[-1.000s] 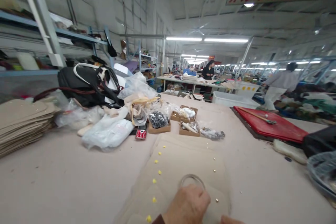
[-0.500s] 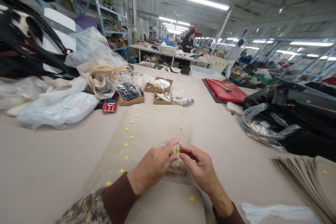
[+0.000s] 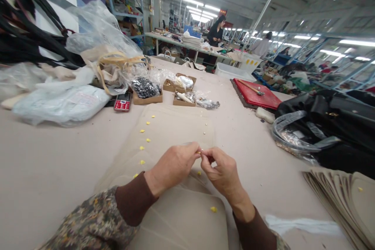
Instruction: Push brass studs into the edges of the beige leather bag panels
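Note:
In the middle of the head view my left hand (image 3: pixel 175 165) is closed, thumb and finger pinching the raised edge of a beige panel (image 3: pixel 175 127). My right hand (image 3: pixel 225 172) meets it there, its fingertips pinched around what looks like a small metal stud (image 3: pixel 202 150). A bit of yellow shows between the two hands; the fingers hide most of the contact. Yellow tabs (image 3: pixel 142 148) run along the panel's left side. Small shiny studs (image 3: pixel 204 133) dot its right side farther off. Nearest me lies a rounded beige piece (image 3: pixel 181 222) with a yellow tab (image 3: pixel 213 209).
Beyond the panel stand small cardboard boxes (image 3: pixel 148 100) of hardware and a red phone (image 3: pixel 122 102). Plastic-wrapped bundles (image 3: pixel 61 103) crowd the left. Rightward are a red board (image 3: pixel 258 93) with a hammer, black bags (image 3: pixel 348 125) and stacked beige pieces (image 3: pixel 336 191). A person (image 3: pixel 216 33) stands farther back.
My fingertips have come together; the gap between my hands has closed over the yellow bit. The whole view has tilted down slightly, shifting the table upward in the picture.

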Demonstrator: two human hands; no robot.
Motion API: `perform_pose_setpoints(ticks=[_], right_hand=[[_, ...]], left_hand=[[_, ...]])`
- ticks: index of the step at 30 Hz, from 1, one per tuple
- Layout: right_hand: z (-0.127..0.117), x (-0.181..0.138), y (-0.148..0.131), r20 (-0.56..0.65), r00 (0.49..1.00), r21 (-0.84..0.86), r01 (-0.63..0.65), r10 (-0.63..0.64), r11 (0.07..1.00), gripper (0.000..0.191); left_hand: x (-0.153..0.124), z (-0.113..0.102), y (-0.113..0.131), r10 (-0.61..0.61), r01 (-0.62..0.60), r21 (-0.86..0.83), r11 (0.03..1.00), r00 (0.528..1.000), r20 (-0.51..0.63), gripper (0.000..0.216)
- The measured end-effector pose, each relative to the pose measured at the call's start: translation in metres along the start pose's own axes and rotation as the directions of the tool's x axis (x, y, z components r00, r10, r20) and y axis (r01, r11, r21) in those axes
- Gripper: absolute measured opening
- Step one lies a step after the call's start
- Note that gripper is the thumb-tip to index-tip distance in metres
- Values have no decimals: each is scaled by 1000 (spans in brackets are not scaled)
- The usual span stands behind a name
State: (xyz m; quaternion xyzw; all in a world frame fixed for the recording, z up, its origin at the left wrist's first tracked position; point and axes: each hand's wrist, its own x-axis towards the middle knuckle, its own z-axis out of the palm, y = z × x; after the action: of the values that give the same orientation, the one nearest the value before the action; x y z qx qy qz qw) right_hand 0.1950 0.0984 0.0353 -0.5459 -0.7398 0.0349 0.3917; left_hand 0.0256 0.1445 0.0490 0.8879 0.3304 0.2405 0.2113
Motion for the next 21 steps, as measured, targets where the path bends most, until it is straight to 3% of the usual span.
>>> perform_pose_setpoints(ticks=[2,5,8,11,13,16,18,21], right_hand=[[0,5,-3,-12,999,21,-52,52,998,15],[3,10,-4,19,961,194,-274,276,942,14],[8,11,5,86,854,361,-506,512,783,17],[9,9,25,120,760,418,-622,638,662,24],[8,6,39,219,720,444,-675,659,590,31],[9,3,51,345,698,446,-710,628,545,39],[13,2,54,363,703,420,-709,612,566,39],[21,0,56,352,709,329,-705,612,628,36]], left_hand=[[5,-2,-1,-2,3,30,1000,1000,-24,11],[9,0,-3,59,-54,65,996,995,-83,14],[7,5,-2,136,-125,76,989,976,-169,20],[1,11,-4,143,-116,136,984,968,-207,22],[-2,16,-8,118,-86,239,967,985,-126,20],[-4,26,-15,61,-90,381,920,994,89,13],[-4,33,-18,38,-102,410,906,986,163,9],[-4,40,-20,35,-105,405,908,983,179,9]])
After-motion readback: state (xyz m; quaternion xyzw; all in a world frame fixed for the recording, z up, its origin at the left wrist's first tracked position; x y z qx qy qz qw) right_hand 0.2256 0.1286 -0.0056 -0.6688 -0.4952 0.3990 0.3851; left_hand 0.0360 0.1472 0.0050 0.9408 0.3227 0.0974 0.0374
